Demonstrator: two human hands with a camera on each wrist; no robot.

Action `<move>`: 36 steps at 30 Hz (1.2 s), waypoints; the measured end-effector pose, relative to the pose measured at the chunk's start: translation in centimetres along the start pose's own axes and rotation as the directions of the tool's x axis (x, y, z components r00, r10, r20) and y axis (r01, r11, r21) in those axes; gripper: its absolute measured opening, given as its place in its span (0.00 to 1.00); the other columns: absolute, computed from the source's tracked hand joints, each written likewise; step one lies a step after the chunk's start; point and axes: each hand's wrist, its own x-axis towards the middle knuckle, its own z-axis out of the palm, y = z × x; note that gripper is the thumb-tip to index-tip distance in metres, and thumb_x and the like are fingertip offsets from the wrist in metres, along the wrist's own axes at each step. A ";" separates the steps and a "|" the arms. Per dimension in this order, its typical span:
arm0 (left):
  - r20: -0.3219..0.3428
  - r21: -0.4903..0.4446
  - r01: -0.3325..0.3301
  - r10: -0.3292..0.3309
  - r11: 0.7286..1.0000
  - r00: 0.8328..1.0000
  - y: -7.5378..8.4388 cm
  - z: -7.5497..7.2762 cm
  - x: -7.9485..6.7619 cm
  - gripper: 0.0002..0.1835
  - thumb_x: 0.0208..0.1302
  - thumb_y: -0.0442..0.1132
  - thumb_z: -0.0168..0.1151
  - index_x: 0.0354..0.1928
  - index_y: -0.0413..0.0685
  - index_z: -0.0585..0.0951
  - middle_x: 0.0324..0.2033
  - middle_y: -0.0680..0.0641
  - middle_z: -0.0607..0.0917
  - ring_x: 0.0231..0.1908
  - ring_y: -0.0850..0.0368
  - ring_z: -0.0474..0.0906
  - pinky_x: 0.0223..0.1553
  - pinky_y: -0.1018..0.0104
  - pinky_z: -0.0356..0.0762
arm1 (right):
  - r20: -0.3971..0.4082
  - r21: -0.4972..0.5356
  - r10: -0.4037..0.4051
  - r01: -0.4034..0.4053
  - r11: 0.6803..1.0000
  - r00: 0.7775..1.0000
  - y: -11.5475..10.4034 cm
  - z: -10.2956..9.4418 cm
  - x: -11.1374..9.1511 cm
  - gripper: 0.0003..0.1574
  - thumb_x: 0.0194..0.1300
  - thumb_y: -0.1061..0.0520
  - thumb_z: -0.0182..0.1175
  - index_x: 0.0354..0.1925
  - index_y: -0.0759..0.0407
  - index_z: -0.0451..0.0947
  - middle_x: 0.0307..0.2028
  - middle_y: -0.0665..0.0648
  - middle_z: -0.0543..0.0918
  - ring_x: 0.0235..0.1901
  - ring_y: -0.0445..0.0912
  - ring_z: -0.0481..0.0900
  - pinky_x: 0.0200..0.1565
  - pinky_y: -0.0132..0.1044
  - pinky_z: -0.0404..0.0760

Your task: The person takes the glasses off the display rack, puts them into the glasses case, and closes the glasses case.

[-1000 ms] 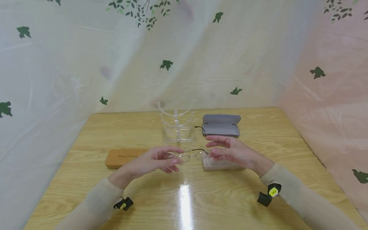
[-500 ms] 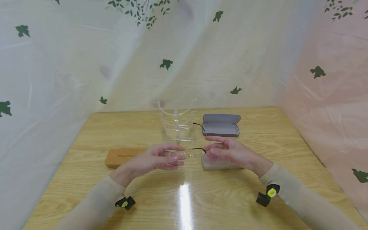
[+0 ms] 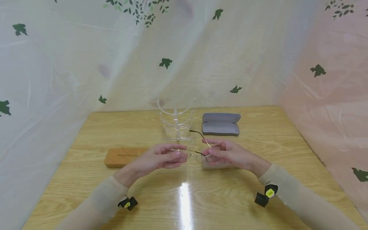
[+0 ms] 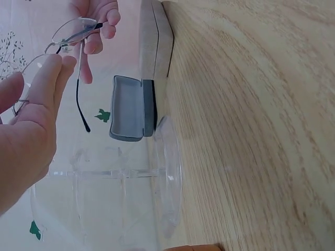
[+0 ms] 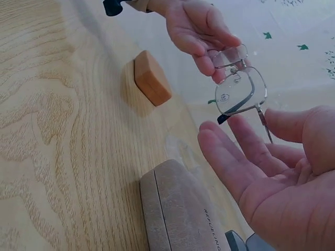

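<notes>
A pair of thin metal-framed eyeglasses (image 3: pixel 192 155) is held between both hands above the table. My left hand (image 3: pixel 162 156) pinches one end of the frame, thumb on the near side and fingers behind. My right hand (image 3: pixel 230 154) grips the other end near the hinge, between thumb and fingers. In the right wrist view a clear lens (image 5: pixel 239 93) faces the camera, and a dark temple tip (image 5: pixel 223 119) shows behind it. The left temple lies folded across behind the lenses. The right temple (image 4: pixel 79 91) sticks out away from the front, its dark tip free.
A clear tiered display stand (image 3: pixel 176 123) stands at the back centre, beside an open grey glasses case (image 3: pixel 220 128). An orange case (image 3: pixel 120 158) lies left behind the left hand. A closed beige case (image 5: pixel 180 209) lies beneath the right hand. Patterned curtain (image 3: pixel 184 48) surrounds the wooden table (image 3: pixel 149 204).
Both hands have drawn slightly closer together. The glasses have turned a little, and the right temple's tip has shifted left and slightly nearer. The cases and stand stay put.
</notes>
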 end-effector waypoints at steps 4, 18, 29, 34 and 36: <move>-0.027 -0.020 -0.002 0.002 1.000 1.000 0.2 0.1 0.0 0.25 0.78 0.36 0.55 0.72 0.38 0.68 0.64 0.27 0.73 0.64 0.39 0.74 0.64 0.51 0.72 | 0.038 0.021 0.002 -0.003 1.000 0.999 0.0 0.1 -0.1 0.42 0.79 0.56 0.55 0.80 0.63 0.47 0.66 0.74 0.69 0.62 0.64 0.76 0.60 0.54 0.78; -0.040 -0.074 -0.016 0.013 0.997 0.999 0.5 0.0 -0.1 0.28 0.78 0.37 0.54 0.74 0.35 0.63 0.66 0.29 0.73 0.64 0.43 0.75 0.62 0.56 0.76 | 0.073 -0.008 -0.015 0.016 1.000 0.997 0.4 -0.1 -0.2 0.45 0.73 0.64 0.61 0.80 0.56 0.52 0.66 0.75 0.70 0.62 0.69 0.74 0.61 0.53 0.78; -0.009 -0.019 -0.019 0.019 1.000 1.000 0.5 -0.1 -0.1 0.25 0.78 0.38 0.54 0.73 0.42 0.68 0.65 0.32 0.75 0.64 0.35 0.72 0.60 0.48 0.78 | 0.070 -0.026 -0.059 0.061 0.998 0.996 0.1 -0.4 -0.2 0.46 0.74 0.60 0.61 0.80 0.57 0.49 0.63 0.77 0.73 0.59 0.64 0.79 0.59 0.56 0.79; -0.002 0.007 -0.017 0.017 1.000 1.000 0.5 -0.2 -0.1 0.26 0.78 0.38 0.55 0.74 0.43 0.68 0.63 0.35 0.78 0.63 0.32 0.73 0.60 0.45 0.77 | 0.059 -0.026 -0.058 0.059 0.998 0.997 0.1 -0.5 -0.2 0.46 0.74 0.59 0.61 0.80 0.56 0.49 0.62 0.78 0.73 0.58 0.62 0.80 0.59 0.54 0.80; -0.002 0.023 -0.017 0.017 1.000 1.000 0.5 -0.2 -0.1 0.25 0.78 0.39 0.55 0.74 0.44 0.68 0.63 0.36 0.78 0.63 0.32 0.73 0.60 0.44 0.77 | 0.057 -0.022 -0.052 0.053 0.998 0.997 0.1 -0.5 -0.3 0.45 0.74 0.60 0.60 0.80 0.56 0.50 0.62 0.78 0.73 0.58 0.62 0.80 0.59 0.54 0.79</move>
